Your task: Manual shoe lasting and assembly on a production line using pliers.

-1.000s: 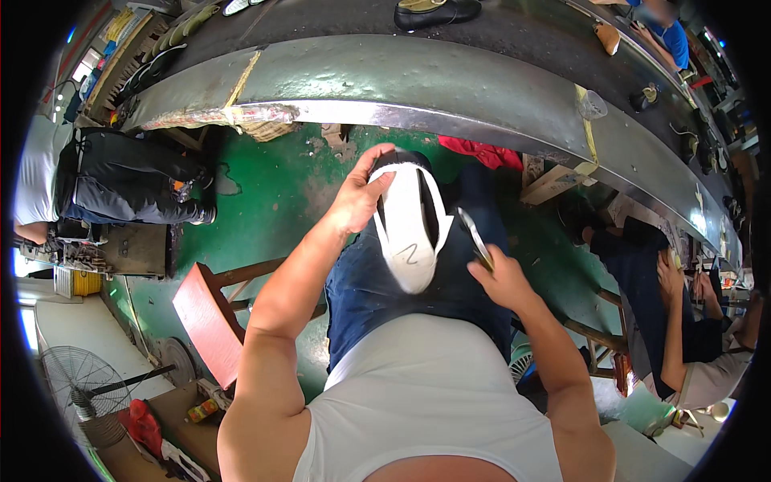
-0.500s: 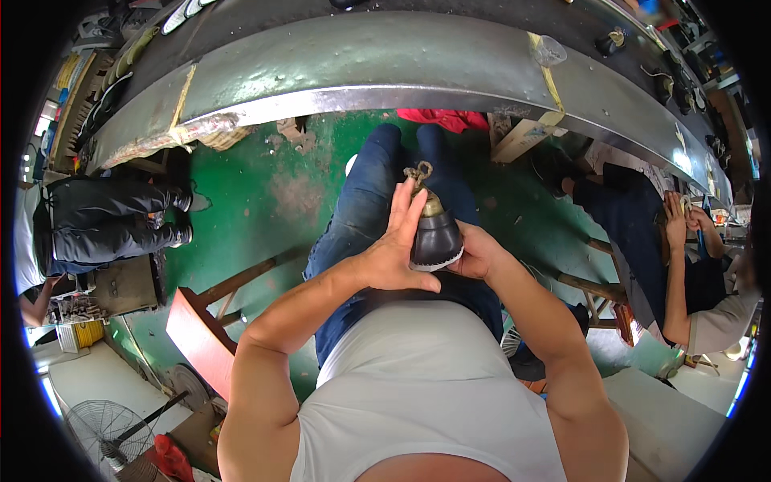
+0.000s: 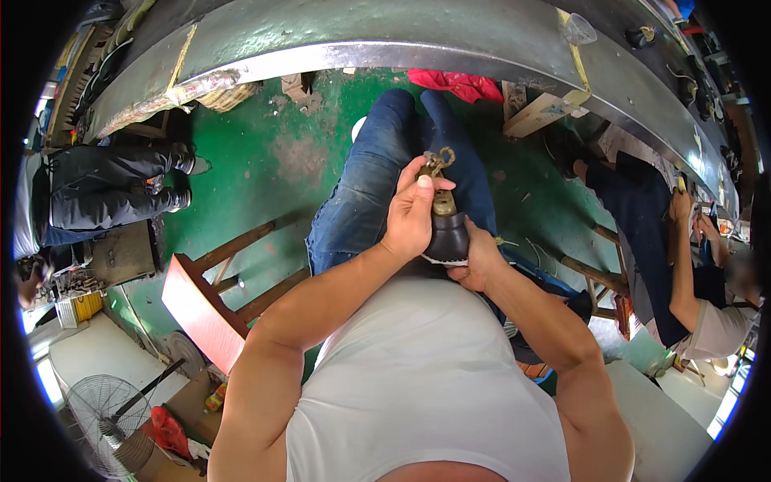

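Shoe (image 3: 450, 242), black one, is up over our lap (image 3: 357, 205), well apart from the near edge of the bench (image 3: 361, 36). Our left hand (image 3: 409, 217) seems closed on the yellowish block (image 3: 443, 202) poking out, by the rope loop (image 3: 434, 160); our right hand (image 3: 482, 257) grips the black side. Probably stiff, fairly weighty, maybe slippery, so we'd hold block plus side.

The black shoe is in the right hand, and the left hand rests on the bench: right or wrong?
The left hand isn't on the bench: the head view shows it gripping the form in the black shoe. The right hand does hold the shoe.
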The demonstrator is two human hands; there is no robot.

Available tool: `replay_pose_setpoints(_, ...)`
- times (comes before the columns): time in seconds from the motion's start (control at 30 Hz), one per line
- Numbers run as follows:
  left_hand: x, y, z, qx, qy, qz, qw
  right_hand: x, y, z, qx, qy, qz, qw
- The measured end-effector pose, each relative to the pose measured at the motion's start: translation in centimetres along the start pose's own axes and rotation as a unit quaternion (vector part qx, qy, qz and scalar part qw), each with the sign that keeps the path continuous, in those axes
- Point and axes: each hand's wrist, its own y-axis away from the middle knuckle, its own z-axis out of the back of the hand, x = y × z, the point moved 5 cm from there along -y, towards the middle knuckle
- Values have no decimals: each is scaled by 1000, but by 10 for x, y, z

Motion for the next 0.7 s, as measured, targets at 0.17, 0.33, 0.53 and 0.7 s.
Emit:
replay_pose_setpoints(0.17, -9, -15, 0, -2, 55, 39, 998, 15, -12, -4, 3, 83, 26, 996)
replay_pose_setpoints(0.33, -7, -46, 5, -9, 13, 75, 997, 67, -10, 9, 9, 391, 152, 908)
replay_pose_setpoints(0.53, -7, -60, -4, -34, -44, 66, 996, 108, 48, -11, 104, 454, 544, 698)
replay_pose_setpoints(0.7, -8, -68, -9, -15, 52, 184, 981, 120, 56, -37, 92, 645, 616, 443)
